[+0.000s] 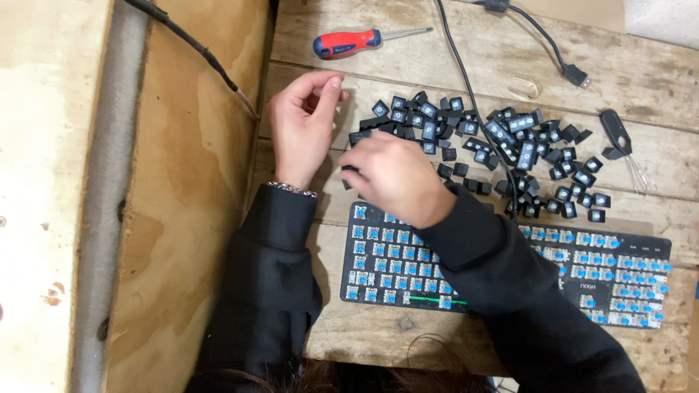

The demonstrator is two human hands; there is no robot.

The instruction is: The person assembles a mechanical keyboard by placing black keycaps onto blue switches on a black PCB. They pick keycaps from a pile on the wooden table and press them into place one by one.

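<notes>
Black sleeves fill the foreground above the stripped keyboard [619, 266], its blue switches bare. Right hand [397, 178] reaches over the top edge into the pile of loose black keycaps [480, 142], fingers curled down, grip hidden. Left hand [302, 127] hovers beside, thumb and forefinger pinched, contents unclear. Red-handled screwdriver [349, 41] lies beyond.
</notes>
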